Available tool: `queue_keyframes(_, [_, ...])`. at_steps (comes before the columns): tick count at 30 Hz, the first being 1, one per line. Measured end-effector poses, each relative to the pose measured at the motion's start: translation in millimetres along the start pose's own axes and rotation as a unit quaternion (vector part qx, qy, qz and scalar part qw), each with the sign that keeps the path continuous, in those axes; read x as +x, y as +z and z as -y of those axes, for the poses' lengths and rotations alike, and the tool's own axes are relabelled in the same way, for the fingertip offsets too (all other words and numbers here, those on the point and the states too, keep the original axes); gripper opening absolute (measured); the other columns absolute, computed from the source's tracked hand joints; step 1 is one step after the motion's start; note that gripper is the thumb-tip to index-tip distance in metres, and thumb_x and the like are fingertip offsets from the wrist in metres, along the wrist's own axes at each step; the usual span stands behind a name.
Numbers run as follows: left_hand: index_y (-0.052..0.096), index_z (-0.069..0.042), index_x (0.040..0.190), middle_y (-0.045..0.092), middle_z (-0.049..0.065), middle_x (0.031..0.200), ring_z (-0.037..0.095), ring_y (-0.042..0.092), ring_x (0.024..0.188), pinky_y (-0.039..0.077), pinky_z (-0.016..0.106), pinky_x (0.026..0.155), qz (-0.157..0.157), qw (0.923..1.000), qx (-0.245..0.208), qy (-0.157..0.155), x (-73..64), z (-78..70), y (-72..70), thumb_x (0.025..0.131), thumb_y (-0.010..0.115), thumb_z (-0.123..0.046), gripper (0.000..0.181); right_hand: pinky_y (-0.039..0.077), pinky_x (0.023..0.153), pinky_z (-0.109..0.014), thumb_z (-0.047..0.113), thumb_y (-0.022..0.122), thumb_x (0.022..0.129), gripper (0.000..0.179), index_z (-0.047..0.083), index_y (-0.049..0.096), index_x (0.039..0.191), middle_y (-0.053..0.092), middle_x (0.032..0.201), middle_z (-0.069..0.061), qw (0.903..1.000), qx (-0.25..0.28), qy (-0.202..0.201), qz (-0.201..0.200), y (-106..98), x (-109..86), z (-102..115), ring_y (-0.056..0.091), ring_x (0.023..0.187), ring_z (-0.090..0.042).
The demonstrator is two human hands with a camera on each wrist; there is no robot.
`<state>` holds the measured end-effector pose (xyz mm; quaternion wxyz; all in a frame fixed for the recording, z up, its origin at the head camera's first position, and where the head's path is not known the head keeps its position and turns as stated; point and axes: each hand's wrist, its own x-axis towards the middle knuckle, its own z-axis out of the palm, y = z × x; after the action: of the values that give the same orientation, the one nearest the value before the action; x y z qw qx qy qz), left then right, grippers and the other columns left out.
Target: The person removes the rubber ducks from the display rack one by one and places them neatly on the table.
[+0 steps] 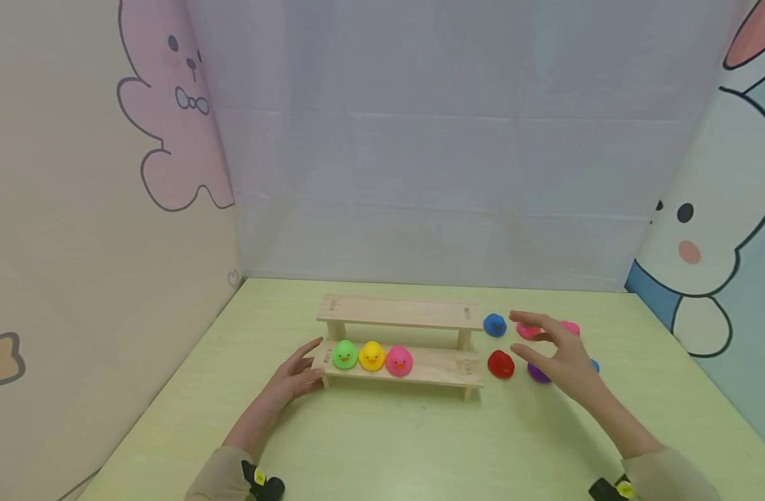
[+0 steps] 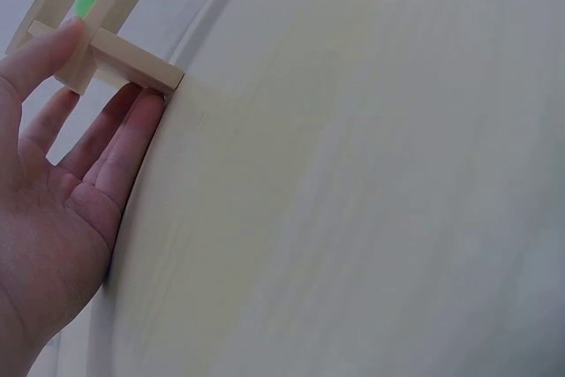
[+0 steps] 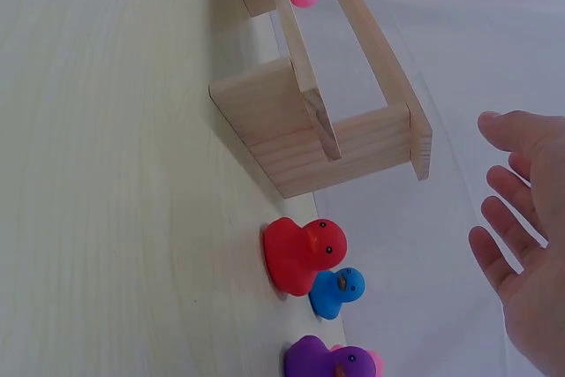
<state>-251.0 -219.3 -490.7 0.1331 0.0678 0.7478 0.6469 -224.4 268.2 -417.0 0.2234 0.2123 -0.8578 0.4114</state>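
A two-step wooden shelf (image 1: 441, 365) stands on the table. On its lower step sit a green duck (image 1: 345, 355), a yellow duck (image 1: 372, 356) and a pink duck (image 1: 399, 361), side by side. My left hand (image 1: 289, 376) holds the shelf's left end, its thumb and fingers against the wood in the left wrist view. My right hand (image 1: 564, 358) hovers with fingers spread, holding nothing, above the loose ducks at the right. A red duck (image 3: 296, 255), a blue duck (image 1: 495, 325) and a purple duck (image 3: 322, 359) are near it; the hand partly hides the purple one from the head view.
Behind the right hand are pink ducks (image 1: 570, 327) and part of another blue thing (image 1: 595, 365). The pale table (image 1: 382, 445) meets a white cloth wall (image 1: 445, 174) at the back. Printed cartoon panels stand at both sides.
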Motion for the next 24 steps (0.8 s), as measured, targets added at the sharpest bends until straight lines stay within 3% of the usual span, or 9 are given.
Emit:
queue_keyframes(4, [0.022, -0.02, 0.164, 0.038, 0.031, 0.158, 0.03, 0.059, 0.131, 0.055, 0.041, 0.108, -0.003, 1.0, 0.001, -0.002, -0.1, -0.4, 0.6, 0.103, 0.06, -0.02, 0.072, 0.046, 0.092, -0.002, 0.006, 0.08, 0.087, 0.054, 0.014, 0.062, 0.137, 0.068, 0.133, -0.007, 1.0, -0.003, -0.001, 0.004, 7.7, 1.5, 5.5, 0.051, 0.11, 0.019])
queue_keyframes(6, [0.022, -0.019, 0.164, 0.039, 0.031, 0.158, 0.029, 0.06, 0.131, 0.055, 0.041, 0.108, -0.006, 1.0, 0.001, -0.003, -0.1, -0.6, 0.9, 0.102, 0.06, -0.02, 0.072, 0.046, 0.092, -0.003, 0.007, 0.08, 0.087, 0.054, 0.014, 0.062, 0.138, 0.067, 0.133, -0.012, 1.0, -0.002, -0.003, 0.005, 11.8, 2.5, 7.8, 0.052, 0.111, 0.016])
queue_keyframes(9, [0.022, -0.019, 0.164, 0.039, 0.032, 0.157, 0.029, 0.06, 0.13, 0.055, 0.041, 0.107, -0.005, 1.0, 0.0, -0.001, -0.1, -0.9, 1.3, 0.102, 0.061, -0.02, 0.072, 0.047, 0.092, -0.005, 0.005, 0.079, 0.087, 0.054, 0.013, 0.062, 0.137, 0.067, 0.131, -0.011, 0.9999, 0.008, -0.01, 0.005, 18.0, 4.4, 11.2, 0.053, 0.111, 0.01])
queue_keyframes(15, [0.022, -0.019, 0.164, 0.038, 0.031, 0.158, 0.028, 0.06, 0.13, 0.056, 0.039, 0.107, -0.002, 1.0, -0.001, -0.001, 0.7, 0.4, -0.3, 0.102, 0.06, -0.02, 0.072, 0.051, 0.091, -0.009, 0.004, 0.079, 0.086, 0.053, 0.012, 0.063, 0.136, 0.069, 0.129, -0.009, 0.9992, 0.011, -0.036, 0.011, 31.9, 9.7, 16.5, 0.053, 0.109, 0.013])
queue_keyframes(21, [0.023, -0.02, 0.163, 0.038, 0.031, 0.158, 0.028, 0.059, 0.131, 0.055, 0.039, 0.107, -0.006, 1.0, -0.001, -0.003, 1.9, 1.6, -0.8, 0.102, 0.061, -0.019, 0.072, 0.053, 0.091, -0.011, 0.003, 0.079, 0.086, 0.052, 0.013, 0.064, 0.135, 0.068, 0.13, -0.008, 0.9983, 0.032, -0.044, 0.021, 46.7, 13.9, 21.4, 0.06, 0.109, -0.001])
queue_keyframes(24, [0.024, -0.02, 0.163, 0.039, 0.031, 0.158, 0.027, 0.059, 0.131, 0.055, 0.038, 0.107, -0.008, 1.0, 0.001, -0.001, 2.1, 1.4, -0.4, 0.102, 0.061, -0.019, 0.072, 0.055, 0.09, -0.016, 0.002, 0.079, 0.085, 0.052, 0.013, 0.064, 0.135, 0.068, 0.13, -0.009, 0.9971, 0.05, -0.051, 0.023, 54.2, 15.6, 24.2, 0.058, 0.112, 0.0])
